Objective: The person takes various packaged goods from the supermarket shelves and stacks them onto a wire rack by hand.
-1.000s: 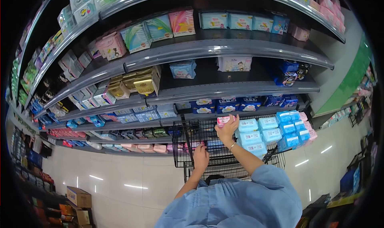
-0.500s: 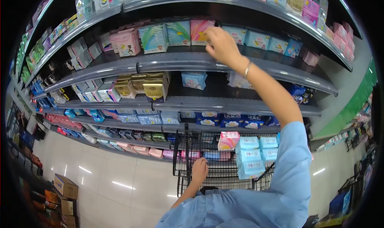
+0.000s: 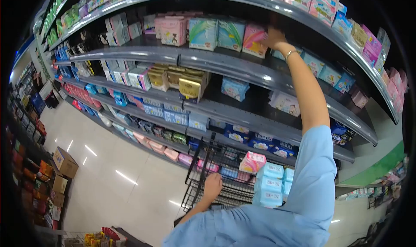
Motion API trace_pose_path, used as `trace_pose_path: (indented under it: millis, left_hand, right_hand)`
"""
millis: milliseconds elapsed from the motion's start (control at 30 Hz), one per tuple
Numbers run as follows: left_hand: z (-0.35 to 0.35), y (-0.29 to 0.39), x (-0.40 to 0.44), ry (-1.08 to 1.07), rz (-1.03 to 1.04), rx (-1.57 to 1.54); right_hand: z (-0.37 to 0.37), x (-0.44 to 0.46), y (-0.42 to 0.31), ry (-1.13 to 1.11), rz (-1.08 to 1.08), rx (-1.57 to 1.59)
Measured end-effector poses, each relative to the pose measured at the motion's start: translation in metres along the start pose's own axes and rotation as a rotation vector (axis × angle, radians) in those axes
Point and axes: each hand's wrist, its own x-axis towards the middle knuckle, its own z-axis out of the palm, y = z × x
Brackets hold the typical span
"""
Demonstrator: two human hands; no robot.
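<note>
My right hand (image 3: 274,38), with a bracelet at the wrist, reaches onto an upper shelf. It is at the right edge of a pink and orange sanitary pad pack (image 3: 255,41), which stands upright beside two green-blue packs (image 3: 216,35). Dim light and blur hide its fingertips, so I cannot tell whether it grips the pack. Low down, my left hand (image 3: 212,185) is closed on the side of a black wire shopping cart (image 3: 197,190). Inside the cart are a pink and white pack (image 3: 252,162) and several stacked light-blue packs (image 3: 268,184).
Curved shelf edges (image 3: 234,67) run above and below my right arm. Gold packs (image 3: 189,89) and a blue pack (image 3: 235,88) sit one shelf lower. Cardboard boxes (image 3: 65,162) stand on the tiled floor at left. A green-striped pillar (image 3: 372,171) is at right.
The view has turned and tilted, shifting the shelves right and down in the picture. My right hand has moved from the front of the pink pack to its right edge, deeper into the shelf.
</note>
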Motion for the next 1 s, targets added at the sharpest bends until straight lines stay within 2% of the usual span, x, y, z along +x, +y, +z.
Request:
trace_pose_path:
  millis: [167,200,267,333,400,467,533,600,667,733,800,900,1000]
  left_hand:
    - [-0.002,0.003,0.003,-0.003,-0.005,0.008]
    - [-0.001,0.003,0.002,-0.003,-0.004,0.017]
    - [0.003,0.000,0.001,0.000,-0.019,0.006]
    - [0.003,0.000,0.003,-0.006,-0.026,0.009]
    - [0.002,0.002,0.005,-0.019,-0.028,0.021]
    - [0.002,0.003,0.007,-0.030,-0.034,0.022]
    - [0.000,0.004,0.008,-0.066,-0.048,0.031]
    - [0.002,0.004,0.007,-0.070,-0.068,0.026]
    - [-0.001,0.007,0.008,-0.075,-0.072,0.035]
    - [0.000,0.007,0.007,-0.078,-0.075,0.039]
    - [0.001,0.005,0.007,-0.087,-0.082,0.028]
    - [0.001,0.005,0.007,-0.082,-0.079,0.021]
    - [0.002,0.003,0.007,-0.094,-0.090,0.031]
  right_hand:
    - [-0.008,-0.042,0.000,0.313,-0.336,0.078]
    - [-0.028,-0.063,-0.012,0.196,-0.270,0.054]
    - [-0.040,-0.103,-0.018,0.454,-0.295,0.071]
    - [-0.057,-0.140,-0.016,0.715,-0.434,0.176]
    - [-0.074,-0.191,-0.025,0.938,-0.469,0.073]
    - [-0.072,-0.236,-0.014,0.940,-0.482,0.209]
    - [-0.069,-0.296,-0.018,0.676,-0.370,0.512]
    - [-0.038,-0.337,-0.011,0.273,-0.395,0.805]
    - [0.012,-0.372,-0.007,-0.097,-0.371,0.918]
    - [0.066,-0.408,-0.007,-0.345,-0.289,0.813]
    - [0.118,-0.433,0.000,-0.472,-0.257,0.734]
    - [0.149,-0.448,0.002,-0.573,-0.084,0.654]
    - [0.169,-0.459,0.006,-0.466,-0.123,0.652]
